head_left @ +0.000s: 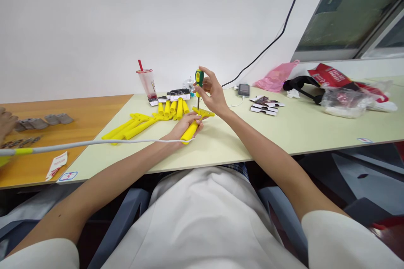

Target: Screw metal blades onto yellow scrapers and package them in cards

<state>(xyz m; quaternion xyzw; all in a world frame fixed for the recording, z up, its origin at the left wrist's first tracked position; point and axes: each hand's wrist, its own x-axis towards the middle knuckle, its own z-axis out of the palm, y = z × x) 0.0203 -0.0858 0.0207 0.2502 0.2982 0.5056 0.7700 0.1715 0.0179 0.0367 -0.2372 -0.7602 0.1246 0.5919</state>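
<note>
My left hand (pixel 184 125) is wrapped round the handle of a yellow plastic scraper (pixel 190 132) with a wide, T-shaped head, held just above the table's near part. In my right hand (pixel 215 93) is a green-and-yellow screwdriver (pixel 199 78), gripped by the fingers and standing upright. Its shaft points down at the scraper's head; whether a screw sits under the tip is too small to tell. Left of my left hand lie several more yellow scrapers (pixel 139 129), and a further group of yellow handles (pixel 179 109) rests behind it, with their ends toward me.
A cup with a red straw (pixel 147 84) stands by the wall. Small flat packets (pixel 265 107) and a small screened device (pixel 243 89) lie to the right, past them a pink bag (pixel 276 76) and clear plastic (pixel 344 101). A white cable (pixel 94 143) crosses at left, near another person's hand (pixel 6 122).
</note>
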